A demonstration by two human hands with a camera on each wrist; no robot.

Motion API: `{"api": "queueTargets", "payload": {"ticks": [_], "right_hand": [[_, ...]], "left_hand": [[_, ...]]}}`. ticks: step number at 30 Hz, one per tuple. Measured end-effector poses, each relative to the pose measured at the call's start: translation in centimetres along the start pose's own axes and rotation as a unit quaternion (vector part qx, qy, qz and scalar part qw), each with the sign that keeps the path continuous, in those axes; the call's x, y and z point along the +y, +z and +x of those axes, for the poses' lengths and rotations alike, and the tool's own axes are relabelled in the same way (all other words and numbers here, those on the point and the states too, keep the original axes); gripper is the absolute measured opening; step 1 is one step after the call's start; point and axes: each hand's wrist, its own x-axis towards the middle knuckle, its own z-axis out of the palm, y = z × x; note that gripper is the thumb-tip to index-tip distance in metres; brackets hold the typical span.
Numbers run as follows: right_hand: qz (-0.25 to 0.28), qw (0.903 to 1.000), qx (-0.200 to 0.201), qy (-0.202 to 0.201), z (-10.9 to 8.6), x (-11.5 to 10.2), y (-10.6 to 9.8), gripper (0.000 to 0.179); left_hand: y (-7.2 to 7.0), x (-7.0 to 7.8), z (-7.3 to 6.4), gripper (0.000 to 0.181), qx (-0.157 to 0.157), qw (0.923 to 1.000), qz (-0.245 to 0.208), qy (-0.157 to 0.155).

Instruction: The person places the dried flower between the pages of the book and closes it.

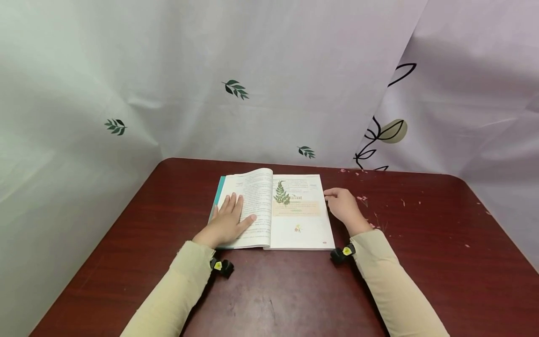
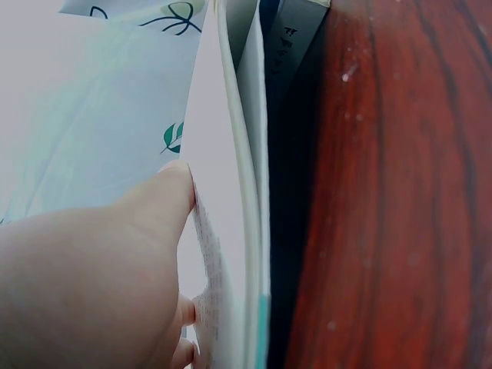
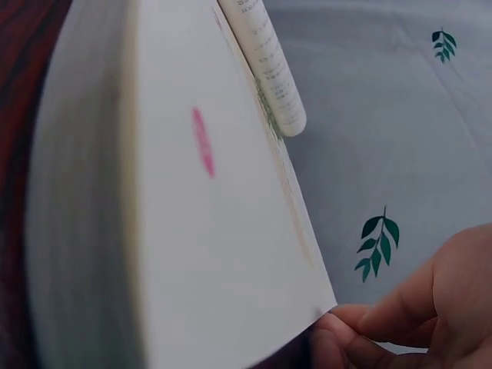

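Note:
An open book [image 1: 301, 236] lies on the table, its left-hand pages bulging near the spine. A flat green fern-like leaf [image 1: 281, 194] rests on the right page; in the right wrist view, only a thin strip of it shows. My left hand [image 1: 227, 223] presses on the left page with its fingers spread, the thumb towards the spine. In the left wrist view, that hand lies against the printed page [image 2: 223, 269]. At the book's right edge, my right hand [image 1: 344, 206] has curled fingers and pinches the page edge, as the right wrist view shows.
The dark red wooden table [image 1: 421, 243] extends around the book. Small pink petal-like bits [image 1: 363, 200] and thin stems are scattered right of the right hand. A pale curtain [image 1: 273, 121] with leaf prints hangs behind the table.

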Motion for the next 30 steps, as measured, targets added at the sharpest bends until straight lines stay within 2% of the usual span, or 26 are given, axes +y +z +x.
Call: {"api": "queueTargets", "payload": {"ticks": [5,12,21,25,30], "right_hand": [[0.026,0.9995,-0.014,0.009,0.1,0.1,0.0,0.039],[0.038,0.9992,-0.010,0.005,-0.1,-0.1,-0.2,0.038],[0.010,0.9977,0.038,-0.055,-0.5,-0.4,-0.5,0.029],[0.047,0.9965,0.034,-0.060,-0.6,-0.8,-0.8,0.028],[0.129,0.9900,-0.021,-0.053,-0.9,-1.5,-1.5,0.027]], "left_hand": [[-0.1,0.1,-0.2,0.086,0.000,1.0000,0.001,-0.004],[0.0,0.0,-0.1,0.085,0.003,1.0000,0.006,-0.003],[-0.1,0.0,-0.1,0.085,0.006,1.0000,0.005,0.004],[-0.1,-0.1,0.0,0.086,0.004,1.0000,0.002,0.005],[0.0,-0.2,0.1,0.087,-0.001,1.0000,0.000,0.003]]}}
